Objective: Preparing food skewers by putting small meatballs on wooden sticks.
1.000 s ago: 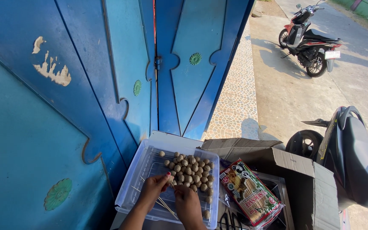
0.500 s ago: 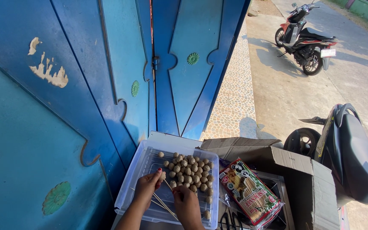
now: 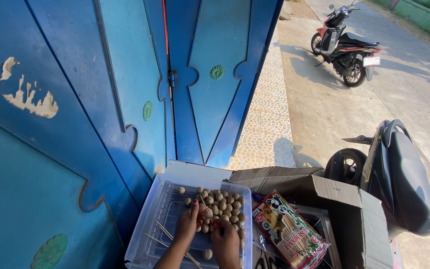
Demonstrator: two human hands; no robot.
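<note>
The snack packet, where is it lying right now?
In the head view the packet lies low and right of centre, on the open cardboard box, just right of the clear tub of meatballs.

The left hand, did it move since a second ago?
Yes. The left hand has slid a little toward the pile of meatballs, deeper into the clear tray, and now touches one ball beside the skewers.

a flat, colourful snack packet (image 3: 289, 231), red-edged with green and yellow print, lies tilted on the open brown cardboard box (image 3: 324, 192); just left of it sits a clear plastic tray (image 3: 160, 219). a small white number plate (image 3: 372, 61) hangs on the far red scooter (image 3: 344, 47).
</note>
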